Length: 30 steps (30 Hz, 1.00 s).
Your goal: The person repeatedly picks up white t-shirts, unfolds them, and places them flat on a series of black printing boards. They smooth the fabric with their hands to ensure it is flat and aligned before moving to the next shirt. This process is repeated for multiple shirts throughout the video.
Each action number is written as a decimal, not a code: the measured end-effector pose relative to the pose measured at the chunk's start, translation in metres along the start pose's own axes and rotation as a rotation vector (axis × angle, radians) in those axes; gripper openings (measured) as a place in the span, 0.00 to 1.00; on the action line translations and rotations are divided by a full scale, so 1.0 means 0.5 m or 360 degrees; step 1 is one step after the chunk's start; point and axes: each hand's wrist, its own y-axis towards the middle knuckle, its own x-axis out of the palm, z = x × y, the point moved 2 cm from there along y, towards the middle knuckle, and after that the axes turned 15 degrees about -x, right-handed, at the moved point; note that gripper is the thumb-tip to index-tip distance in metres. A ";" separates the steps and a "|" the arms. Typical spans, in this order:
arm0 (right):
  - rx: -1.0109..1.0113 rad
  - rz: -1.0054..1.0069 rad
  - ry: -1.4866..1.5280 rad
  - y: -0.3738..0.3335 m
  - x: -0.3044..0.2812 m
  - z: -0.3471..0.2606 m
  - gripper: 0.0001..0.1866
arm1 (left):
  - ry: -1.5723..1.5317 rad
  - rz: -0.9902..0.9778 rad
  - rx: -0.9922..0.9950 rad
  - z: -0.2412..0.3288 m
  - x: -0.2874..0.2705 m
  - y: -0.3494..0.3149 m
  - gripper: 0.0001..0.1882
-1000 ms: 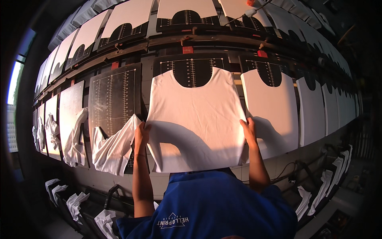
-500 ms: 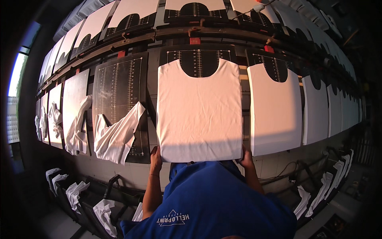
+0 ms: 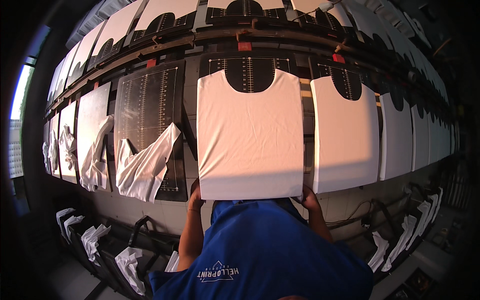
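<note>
A white shirt panel [image 3: 250,135] with a scooped neckline lies over a black printing board [image 3: 249,67] straight ahead of me. White grid lines and rulers show on the board inside the neckline. My left hand [image 3: 196,194] is closed at the panel's near left corner. At the near right corner, my right hand [image 3: 309,198] is closed in the same way. Both hands' fingertips are tucked under the edge, out of sight. Fine creases run across the fabric, and its near strip lies in shadow.
Left of me, a marked black board [image 3: 150,100] carries a crumpled white cloth piece [image 3: 147,172]. On the right, another white panel [image 3: 345,135] lies flat on its board. A second row of boards [image 3: 245,17] stands beyond a rail [image 3: 250,34]. White cloths [image 3: 131,267] hang behind me.
Both hands have shifted slightly at the corners, with their fingers tucked farther under the near edge. The panel stays flat on its board. The whole view has moved a little.
</note>
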 end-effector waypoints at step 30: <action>-0.1070 -0.1031 -0.2069 0.415 0.219 -0.303 0.34 | -0.1230 -0.0326 -0.0723 0.122 0.036 0.075 0.34</action>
